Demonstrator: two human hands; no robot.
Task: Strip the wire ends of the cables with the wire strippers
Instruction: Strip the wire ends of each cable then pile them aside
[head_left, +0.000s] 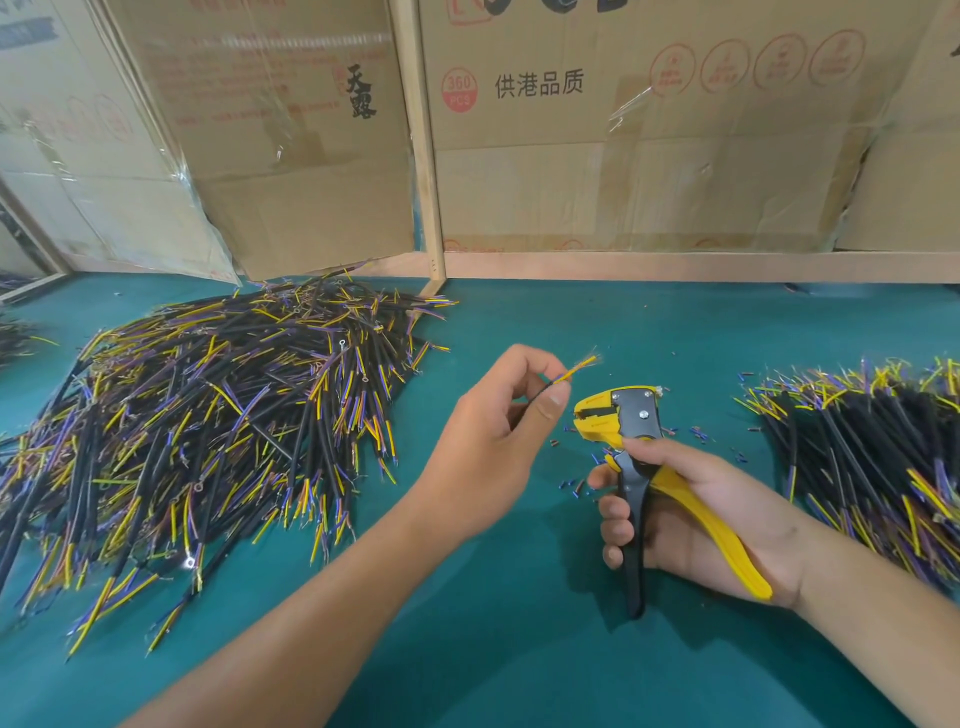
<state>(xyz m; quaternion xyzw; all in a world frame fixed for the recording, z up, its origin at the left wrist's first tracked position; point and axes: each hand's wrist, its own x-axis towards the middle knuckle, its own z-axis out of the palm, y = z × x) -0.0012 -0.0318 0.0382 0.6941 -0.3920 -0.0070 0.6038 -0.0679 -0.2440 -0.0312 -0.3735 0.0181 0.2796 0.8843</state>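
My left hand (498, 431) pinches a short black cable (569, 373) between thumb and fingers; its yellow and blue wire ends stick out up and to the right, with bare copper strands fanned at the tip. My right hand (691, 519) grips the yellow-and-black wire strippers (631, 431) by the handles, jaws pointing left and slightly open, just below and right of the cable end. The cable end is not in the jaws.
A large pile of black cables (208, 426) with yellow, blue and purple ends lies at the left on the green table (519, 649). A second cable pile (878, 457) lies at the right. Small insulation scraps (696, 434) are scattered around the strippers. Cardboard boxes (623, 130) stand behind.
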